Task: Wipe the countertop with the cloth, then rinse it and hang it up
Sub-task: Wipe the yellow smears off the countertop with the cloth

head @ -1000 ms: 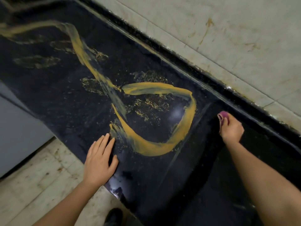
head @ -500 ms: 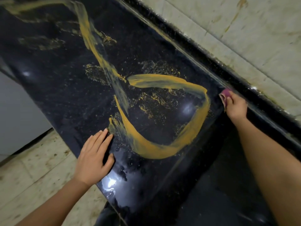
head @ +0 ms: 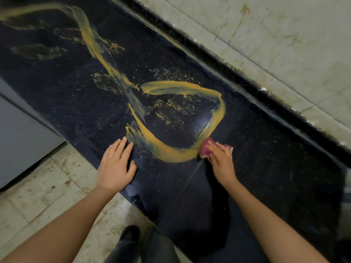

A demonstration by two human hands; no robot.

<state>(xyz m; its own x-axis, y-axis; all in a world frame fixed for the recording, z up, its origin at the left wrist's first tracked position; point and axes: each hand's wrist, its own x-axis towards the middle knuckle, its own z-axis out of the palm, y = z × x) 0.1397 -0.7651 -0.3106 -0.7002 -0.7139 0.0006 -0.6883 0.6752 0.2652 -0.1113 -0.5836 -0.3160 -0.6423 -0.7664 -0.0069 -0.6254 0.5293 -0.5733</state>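
Right hand (head: 221,162) moved to yellow smear (head: 171,154) | straight fingers press crumpled cloth (head: 206,149) | left hand (head: 115,166) flat (glossy countertop (head: 266,168))

Black countertop (head: 76,95): looping yellow smear (head: 171,153); pink cloth (head: 204,150) touching smear's right bend.

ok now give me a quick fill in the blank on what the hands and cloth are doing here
1. The right hand presses down a cloth coloured ____.
2. The left hand rests on the countertop and holds ____.
3. The cloth touches a yellow smear on the countertop, whose own colour is ____.

Missing words: pink; nothing; black.
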